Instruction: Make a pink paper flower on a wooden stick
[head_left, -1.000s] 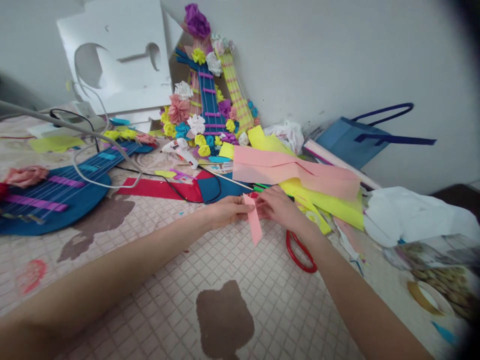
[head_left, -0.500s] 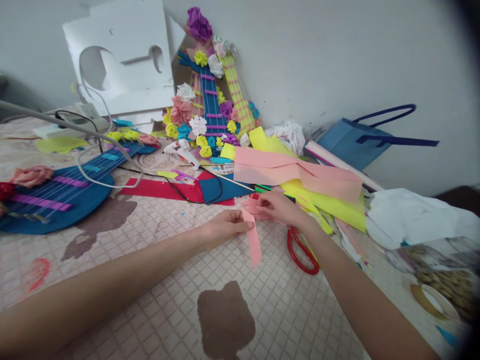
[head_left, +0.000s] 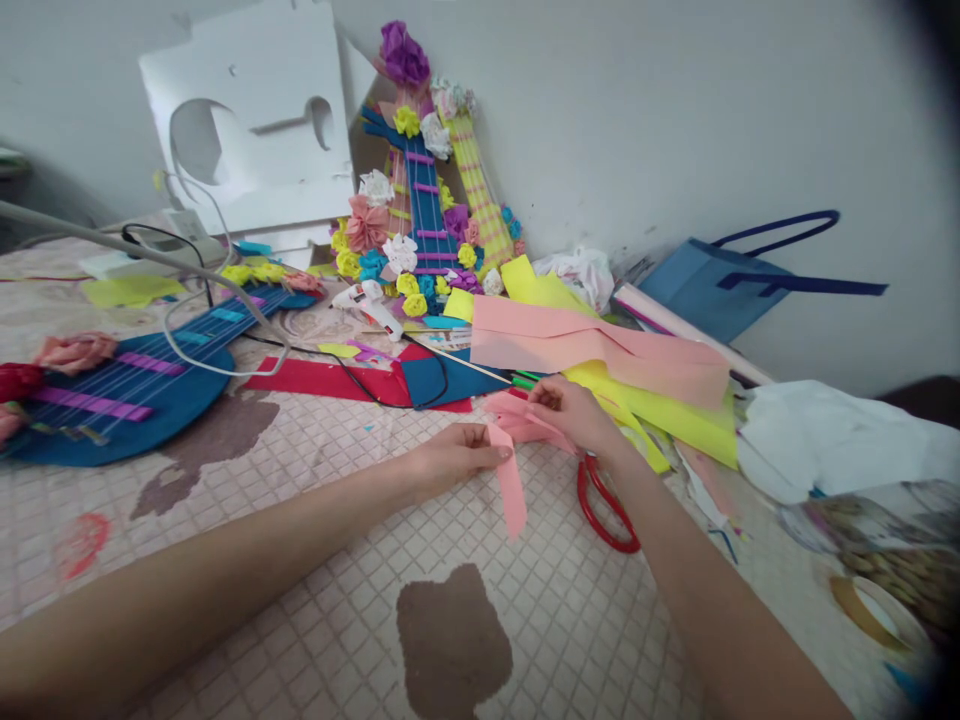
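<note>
- Pinching the top of a pink paper strip (head_left: 512, 490) in the left grip (head_left: 457, 458), low over the tiled surface (head_left: 570, 620).
- Clenching loose pink strips (head_left: 516, 408) in the right grip (head_left: 576, 412), just beside red scissors (head_left: 604, 500).

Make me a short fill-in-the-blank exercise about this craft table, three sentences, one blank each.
1. The left hand pinches a paper strip whose colour is ____.
2. The scissors lying by the right hand have handles coloured ____.
3. The bag with long straps, far right, is ____.
Missing words: pink; red; blue.
</note>
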